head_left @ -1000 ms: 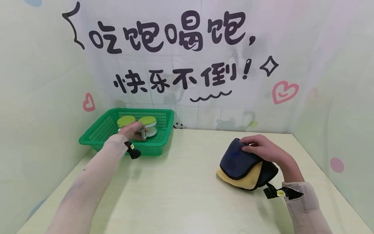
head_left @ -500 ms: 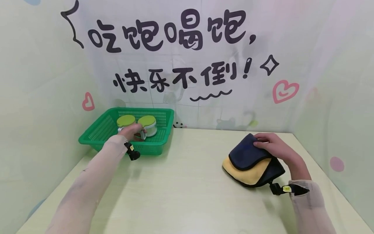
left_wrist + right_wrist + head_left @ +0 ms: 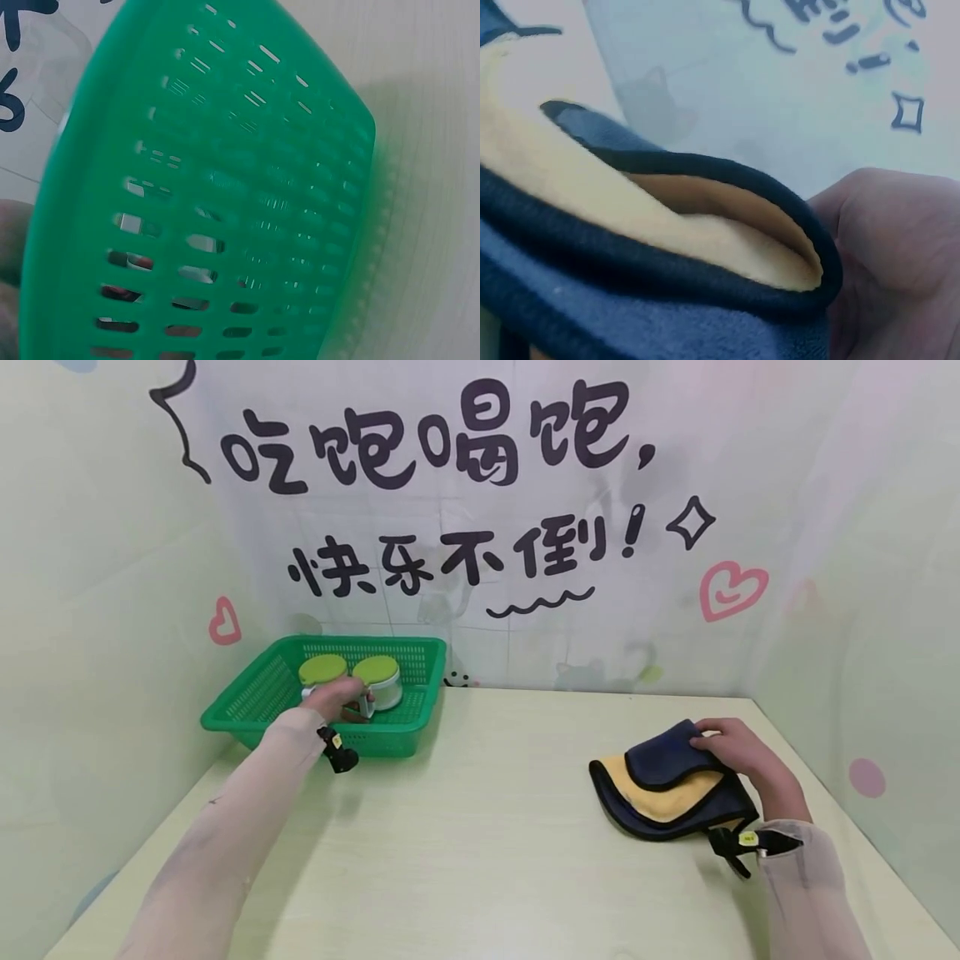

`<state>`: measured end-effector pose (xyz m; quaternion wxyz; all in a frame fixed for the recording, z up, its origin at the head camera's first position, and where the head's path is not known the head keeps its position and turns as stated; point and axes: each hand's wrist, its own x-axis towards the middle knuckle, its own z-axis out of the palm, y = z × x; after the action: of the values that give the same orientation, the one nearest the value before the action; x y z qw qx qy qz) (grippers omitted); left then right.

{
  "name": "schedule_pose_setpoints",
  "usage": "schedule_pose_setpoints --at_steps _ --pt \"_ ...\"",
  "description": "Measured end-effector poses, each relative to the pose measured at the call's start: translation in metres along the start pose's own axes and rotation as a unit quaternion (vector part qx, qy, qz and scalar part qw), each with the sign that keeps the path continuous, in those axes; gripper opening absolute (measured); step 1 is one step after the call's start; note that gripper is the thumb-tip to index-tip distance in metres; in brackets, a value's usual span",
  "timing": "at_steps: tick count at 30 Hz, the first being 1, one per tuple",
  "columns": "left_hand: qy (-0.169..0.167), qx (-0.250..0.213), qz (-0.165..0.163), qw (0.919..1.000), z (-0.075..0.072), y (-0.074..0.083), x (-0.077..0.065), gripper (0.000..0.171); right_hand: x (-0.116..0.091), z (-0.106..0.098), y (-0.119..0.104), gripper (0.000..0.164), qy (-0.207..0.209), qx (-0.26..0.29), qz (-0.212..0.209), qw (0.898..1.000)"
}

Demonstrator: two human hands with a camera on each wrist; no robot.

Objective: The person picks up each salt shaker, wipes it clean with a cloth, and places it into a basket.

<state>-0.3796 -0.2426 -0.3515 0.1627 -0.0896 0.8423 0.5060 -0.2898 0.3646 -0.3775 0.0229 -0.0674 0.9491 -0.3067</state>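
Note:
A folded towel [image 3: 667, 793], dark blue on one side and yellow on the other with black edging, is held at its upper right corner by my right hand [image 3: 738, 747]. Loose folds hang open toward the left, and the right wrist view shows the yellow lining [image 3: 630, 202] between them beside the hand. My left hand [image 3: 337, 697] reaches over the near rim of a green basket [image 3: 375, 742] and grips the white handle of a seasoning jar [image 3: 386, 693] with a green lid. A second such jar [image 3: 322, 668] stands to its left, partly behind the hand.
The basket stands at the back left of the pale table [image 3: 465, 843], near the printed wall cloth [image 3: 510, 652]. Its slotted side [image 3: 225, 187] fills much of the left wrist view. Side walls rise along both table edges.
My right hand has drawn the towel to the right, and its folds have shifted, the lower edge now spread out leftward. The left hand stays at the jar's handle.

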Motion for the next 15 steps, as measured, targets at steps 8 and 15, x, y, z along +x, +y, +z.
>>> schedule_pose_setpoints --at_steps 8,15 --pt "0.001 0.007 -0.001 1.0 -0.003 -0.003 0.0 0.039 0.0 0.0 0.018 0.044 -0.021 0.014 0.054 0.998" --pt "0.005 0.015 -0.005 0.9999 -0.005 -0.006 -0.005 0.034 -0.002 0.005 0.026 0.039 -0.042 0.044 0.071 0.996"
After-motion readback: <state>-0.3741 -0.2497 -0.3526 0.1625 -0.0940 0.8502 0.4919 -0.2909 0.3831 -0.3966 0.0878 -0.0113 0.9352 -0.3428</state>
